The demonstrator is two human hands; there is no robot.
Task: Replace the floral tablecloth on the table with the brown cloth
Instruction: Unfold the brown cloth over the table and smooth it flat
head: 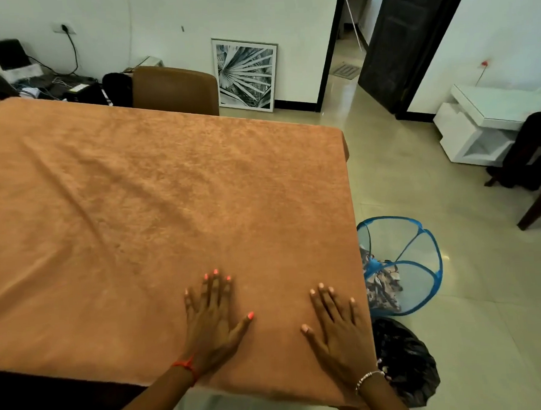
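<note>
Head view: brown cloth (155, 192) covered the table. Left hand (212, 320) and right hand (336, 325) lay flat on it near the right corner, fingers straight, grasping nothing, probably smoothing wrinkles. Floral tablecloth (382, 285) sat in the blue hamper (421, 237) beside.

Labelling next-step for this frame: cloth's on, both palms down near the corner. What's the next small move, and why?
Probably slide the left hand leftward across the brown cloth: both it and the right hand lie flat by the near right corner, while diagonal creases show further left.
</note>
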